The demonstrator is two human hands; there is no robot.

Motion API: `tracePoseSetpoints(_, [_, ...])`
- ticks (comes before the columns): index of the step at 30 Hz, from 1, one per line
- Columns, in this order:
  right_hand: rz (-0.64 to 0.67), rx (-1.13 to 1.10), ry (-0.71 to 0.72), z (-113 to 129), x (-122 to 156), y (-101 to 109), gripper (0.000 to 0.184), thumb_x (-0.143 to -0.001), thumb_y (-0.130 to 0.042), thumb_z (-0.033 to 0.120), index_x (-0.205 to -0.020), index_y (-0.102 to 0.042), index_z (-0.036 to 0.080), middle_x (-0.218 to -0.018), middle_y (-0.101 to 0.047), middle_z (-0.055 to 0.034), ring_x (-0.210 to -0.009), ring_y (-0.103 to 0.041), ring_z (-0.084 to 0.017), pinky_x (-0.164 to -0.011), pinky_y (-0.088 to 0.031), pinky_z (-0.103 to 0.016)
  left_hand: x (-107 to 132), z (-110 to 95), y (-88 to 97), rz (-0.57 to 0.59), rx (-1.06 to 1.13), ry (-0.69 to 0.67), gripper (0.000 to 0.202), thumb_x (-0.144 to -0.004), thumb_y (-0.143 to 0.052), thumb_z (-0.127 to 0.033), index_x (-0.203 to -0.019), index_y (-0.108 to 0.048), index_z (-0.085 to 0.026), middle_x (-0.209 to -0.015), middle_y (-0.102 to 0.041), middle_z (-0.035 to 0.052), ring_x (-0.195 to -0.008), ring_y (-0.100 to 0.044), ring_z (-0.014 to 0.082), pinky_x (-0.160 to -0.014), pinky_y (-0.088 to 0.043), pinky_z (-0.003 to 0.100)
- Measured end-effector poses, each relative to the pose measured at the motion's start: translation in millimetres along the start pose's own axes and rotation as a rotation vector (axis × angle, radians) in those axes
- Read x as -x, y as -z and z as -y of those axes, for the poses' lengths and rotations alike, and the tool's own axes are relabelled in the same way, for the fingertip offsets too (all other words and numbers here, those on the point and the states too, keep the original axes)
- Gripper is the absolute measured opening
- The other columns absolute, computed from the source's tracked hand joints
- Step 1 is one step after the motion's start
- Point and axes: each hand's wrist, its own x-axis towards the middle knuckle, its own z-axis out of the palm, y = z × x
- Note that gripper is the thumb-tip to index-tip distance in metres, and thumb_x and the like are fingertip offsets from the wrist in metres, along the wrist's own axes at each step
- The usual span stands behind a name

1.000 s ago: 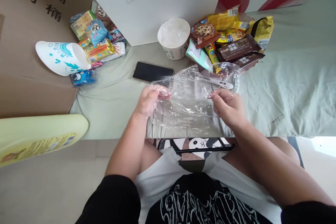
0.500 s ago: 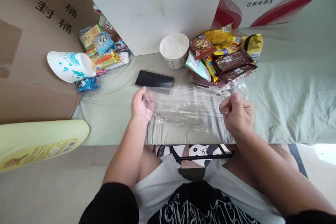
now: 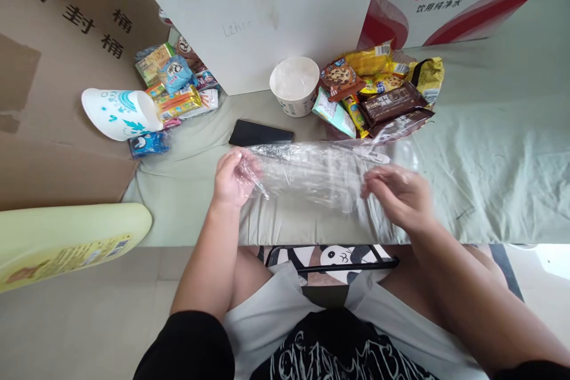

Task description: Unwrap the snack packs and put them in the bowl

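A crinkled sheet of clear plastic film (image 3: 307,175) stretches between my two hands over the front of the cloth-covered surface. Its left end is gripped by my left hand (image 3: 236,177), with the thumb on top. At the other end my right hand (image 3: 398,193), slightly blurred, pinches the film between thumb and bent fingers. Just behind the film lies a black phone (image 3: 260,132). Farther back a white paper bowl (image 3: 294,88) stands upright, with something clear and shiny inside it.
To the right of the bowl is a heap of packaged snacks (image 3: 394,104). More snack packs (image 3: 176,74) lie at left, by a tipped paper cup (image 3: 120,113). Cardboard boxes (image 3: 267,24) stand along the back. A pale yellow bottle (image 3: 75,237) juts in at left.
My right hand has turned from a fist into a pinch with its fingers extended more. My left hand has shifted slightly left. The film between them looks more bunched and lifted.
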Motion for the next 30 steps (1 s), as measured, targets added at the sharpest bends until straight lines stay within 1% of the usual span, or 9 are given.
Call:
tracePoseSetpoints(3, [-0.035,-0.021,0.092,2.3,5.3,3.8,0.012,-0.093,-0.062,0.028,-0.094,-0.074,0.025,-0.059,-0.065,0.0037,-0.045,-0.060,-0.011,-0.048,-0.050,-0.026,0.8,1.4,13.9,0.100,-0.008,0.013,0.042,-0.082,-0.073,-0.054,-0.062,-0.057,-0.020,-0.045,-0.047,-0.0047,-0.037,-0.047,0.0097,-0.041,-0.042,0.023])
tracePoseSetpoints(7, [-0.123,-0.029,-0.007,-0.4,-4.3,-2.0,0.013,-0.087,-0.069,0.028,-0.101,-0.071,0.026,-0.057,-0.061,0.0062,-0.041,-0.054,-0.009,-0.041,-0.043,-0.022,-11.5,11.0,14.0,-0.039,-0.243,-0.054,0.039,-0.071,-0.086,-0.054,-0.076,-0.070,-0.019,-0.048,-0.059,-0.0027,-0.038,-0.051,0.0098,-0.037,-0.035,0.020])
tracePoseSetpoints(11, [-0.183,-0.384,-0.024,0.0,-13.4,-5.3,0.020,-0.087,-0.073,0.044,-0.090,-0.066,0.026,-0.057,-0.060,0.0063,-0.038,-0.050,-0.009,-0.035,-0.037,-0.021,-16.2,11.0,10.4,0.036,-0.200,-0.053,0.041,-0.069,-0.086,-0.055,-0.083,-0.069,-0.021,-0.040,-0.050,-0.0074,-0.031,-0.043,0.0092,-0.032,-0.029,0.020])
tracePoseSetpoints(15, [-0.142,-0.464,-0.090,3.1,-11.7,-2.3,0.028,-0.083,-0.078,0.050,-0.080,-0.069,0.024,-0.062,-0.066,0.0026,-0.049,-0.060,-0.011,-0.044,-0.045,-0.022,-11.5,7.5,18.4,0.116,-0.162,-0.036,0.032,-0.073,-0.084,-0.043,-0.089,-0.065,-0.023,-0.045,-0.052,-0.0094,-0.033,-0.045,0.0080,-0.034,-0.034,0.017])
tracePoseSetpoints(18, [-0.114,-0.403,-0.094,2.6,-10.5,-3.0,0.028,-0.080,-0.081,0.049,-0.081,-0.070,0.023,-0.061,-0.066,0.0026,-0.053,-0.060,-0.011,-0.050,-0.047,-0.023,-11.3,11.6,23.3,0.198,-0.217,-0.031,0.039,-0.073,-0.084,-0.038,-0.103,-0.062,-0.024,-0.063,-0.064,-0.0064,-0.046,-0.057,0.0091,-0.043,-0.045,0.018])
tracePoseSetpoints(22, [-0.128,-0.323,-0.149,-1.0,-11.8,-7.7,0.034,-0.079,-0.081,0.053,-0.081,-0.068,0.022,-0.060,-0.062,0.0030,-0.048,-0.054,-0.010,-0.046,-0.042,-0.023,-11.2,20.1,19.8,0.237,-0.297,-0.128,0.069,-0.059,-0.094,-0.031,-0.119,-0.060,-0.032,-0.115,-0.069,0.0018,-0.076,-0.071,0.0126,-0.061,-0.056,0.021])
tracePoseSetpoints(24, [-0.145,-0.302,-0.186,-2.9,-12.8,-9.5,0.038,-0.076,-0.082,0.056,-0.079,-0.067,0.022,-0.058,-0.060,0.0036,-0.047,-0.053,-0.010,-0.044,-0.040,-0.023,-8.7,21.5,15.0,0.236,-0.323,-0.164,0.056,-0.058,-0.095,-0.032,-0.108,-0.069,-0.028,-0.129,-0.063,0.0048,-0.092,-0.071,0.0162,-0.072,-0.059,0.024])
tracePoseSetpoints(27, [-0.173,-0.272,-0.226,-4.9,-14.2,-10.5,0.037,-0.075,-0.082,0.056,-0.079,-0.065,0.023,-0.056,-0.054,0.0056,-0.044,-0.048,-0.009,-0.042,-0.038,-0.023,-2.9,17.6,8.9,0.278,-0.289,-0.130,0.027,-0.063,-0.093,-0.037,-0.075,-0.075,-0.021,-0.125,-0.062,0.0080,-0.104,-0.068,0.0214,-0.079,-0.061,0.030])
tracePoseSetpoints(30, [-0.192,-0.294,-0.224,-6.3,-15.9,-9.8,0.036,-0.077,-0.081,0.055,-0.084,-0.062,0.025,-0.053,-0.049,0.0082,-0.040,-0.043,-0.009,-0.039,-0.034,-0.023,1.4,7.4,9.6,0.298,-0.150,-0.017,0.038,-0.059,-0.094,-0.040,-0.050,-0.066,-0.017,-0.121,-0.063,0.0086,-0.107,-0.066,0.0260,-0.072,-0.064,0.034])
